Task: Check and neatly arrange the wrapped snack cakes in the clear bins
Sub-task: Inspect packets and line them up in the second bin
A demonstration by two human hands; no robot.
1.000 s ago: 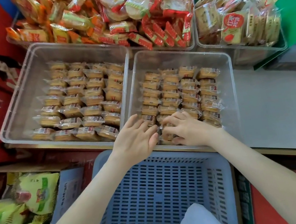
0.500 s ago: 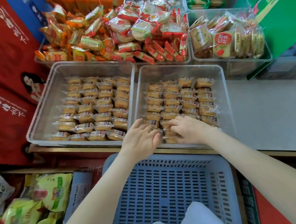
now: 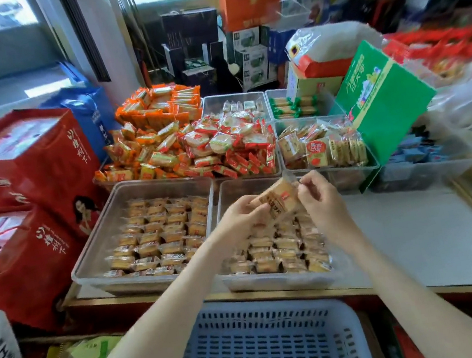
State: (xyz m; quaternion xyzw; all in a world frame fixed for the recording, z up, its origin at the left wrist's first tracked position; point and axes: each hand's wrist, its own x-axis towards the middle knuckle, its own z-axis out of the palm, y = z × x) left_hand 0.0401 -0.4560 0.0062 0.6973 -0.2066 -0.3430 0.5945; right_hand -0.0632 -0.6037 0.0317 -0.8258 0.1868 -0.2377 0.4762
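Crowded shop surface (image 3: 420, 231) carries 2 clear bins (image 3: 97, 242) of rowed cakes. Left hand (image 3: 242, 219) and right hand (image 3: 320, 200) each pinch an end of 1 wrapped snack cake (image 3: 277, 198) — raised over the right bin (image 3: 274, 281), seemingly to check its wrapper.

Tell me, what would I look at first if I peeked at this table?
Probably the hands in the middle: the left hand and right hand hold up one wrapped snack cake over the right clear bin. Next comes the bright orange and red snack pile behind the bins, and then the big green box at the right.
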